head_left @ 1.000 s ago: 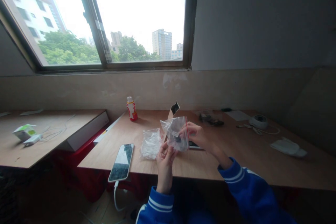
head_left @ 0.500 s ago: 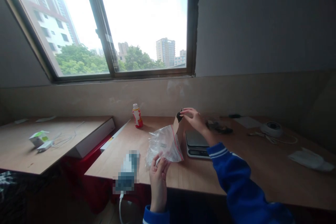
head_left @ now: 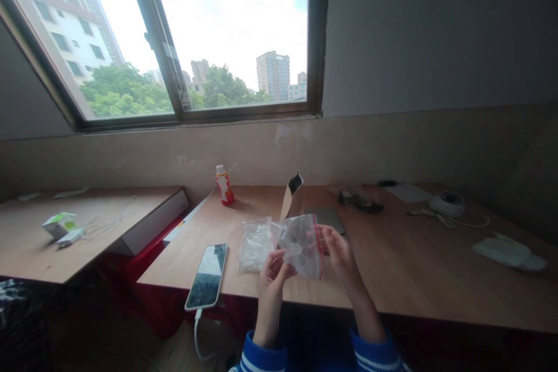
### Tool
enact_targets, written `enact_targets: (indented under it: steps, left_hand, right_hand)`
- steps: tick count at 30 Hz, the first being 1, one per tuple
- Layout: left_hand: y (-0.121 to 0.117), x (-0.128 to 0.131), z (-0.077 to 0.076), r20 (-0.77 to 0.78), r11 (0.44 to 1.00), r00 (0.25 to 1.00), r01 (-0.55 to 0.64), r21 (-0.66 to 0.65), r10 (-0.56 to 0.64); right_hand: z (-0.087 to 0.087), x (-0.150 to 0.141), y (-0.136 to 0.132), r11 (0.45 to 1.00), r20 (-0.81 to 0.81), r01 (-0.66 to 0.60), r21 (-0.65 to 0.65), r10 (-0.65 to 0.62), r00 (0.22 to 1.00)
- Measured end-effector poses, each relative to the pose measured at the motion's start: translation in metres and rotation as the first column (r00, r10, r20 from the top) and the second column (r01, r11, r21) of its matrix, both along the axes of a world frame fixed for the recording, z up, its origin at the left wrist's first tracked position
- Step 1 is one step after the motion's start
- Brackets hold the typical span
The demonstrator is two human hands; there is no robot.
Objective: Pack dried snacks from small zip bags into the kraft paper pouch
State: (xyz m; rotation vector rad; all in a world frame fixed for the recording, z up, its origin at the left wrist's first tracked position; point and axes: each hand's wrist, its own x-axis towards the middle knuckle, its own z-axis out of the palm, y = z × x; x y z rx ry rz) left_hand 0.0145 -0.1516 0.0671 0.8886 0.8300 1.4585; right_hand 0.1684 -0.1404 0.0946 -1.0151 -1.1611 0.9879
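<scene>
My left hand [head_left: 274, 276] pinches the lower left part of a clear zip-lock bag [head_left: 300, 244] with a red strip along its mouth. At that red edge is my right hand [head_left: 337, 250], its fingers curled loosely round the bag's mouth and partly hidden by the film. More clear plastic bags [head_left: 256, 244] lie on the table just left of the held one. A brown paper pouch [head_left: 291, 197] with a dark inside stands open behind the bag. A flat grey scale [head_left: 326, 220] sits behind my right hand, its front hidden.
A phone [head_left: 208, 276] with a white cable overhangs the front table edge. A red-and-white bottle [head_left: 224, 186] stands at the back. On the right are a dark packet [head_left: 360, 202], a white camera-like device [head_left: 448, 204] and white plastic [head_left: 508, 254]. A gap separates the left table [head_left: 100, 250].
My right hand has left the paper pouch and come down to the mouth of the zip-lock bag. The bag has shifted right in my left hand, uncovering the bags on the table.
</scene>
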Motion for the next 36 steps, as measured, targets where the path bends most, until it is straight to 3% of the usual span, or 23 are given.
enact_targets:
  steps: [5,8,11,16,21,26,30,36]
  left_hand:
    - [0.002,0.001,0.000,-0.058,1.000,0.998,-0.021,-0.003,0.021]
    - [0.001,0.006,-0.001,-0.078,1.000,0.997,0.027,0.001,-0.027]
    - [0.000,0.006,0.001,-0.108,0.996,0.990,0.085,-0.033,-0.088]
    - [-0.005,0.000,0.005,-0.180,0.979,0.962,0.202,-0.028,-0.204]
    - [-0.010,0.003,0.009,-0.242,0.978,0.948,0.203,-0.035,-0.206]
    - [-0.008,0.006,0.008,-0.247,0.992,0.961,0.119,-0.047,-0.127]
    - [-0.005,0.000,0.007,-0.275,0.996,0.959,0.047,-0.082,-0.068]
    - [0.000,-0.013,0.010,-0.321,0.994,0.942,0.077,-0.076,-0.097]
  right_hand:
    - [-0.001,0.015,-0.003,0.996,0.036,-0.086,0.000,0.086,0.996]
    - [-0.006,0.018,-0.001,0.995,0.026,0.104,0.003,-0.104,0.994]
    - [-0.015,0.024,0.003,0.940,-0.053,0.338,-0.032,-0.340,0.939]
    - [-0.022,0.031,0.003,0.923,-0.089,0.382,-0.051,-0.385,0.919]
    - [-0.018,0.020,0.000,0.944,0.008,0.325,-0.054,-0.325,0.946]
    - [-0.018,0.002,0.001,0.951,0.156,0.307,-0.036,-0.298,0.942]
    - [-0.018,-0.006,0.000,0.961,0.135,0.268,-0.076,-0.256,0.957]
    - [-0.017,-0.004,0.001,0.977,0.116,0.181,-0.111,-0.168,0.979]
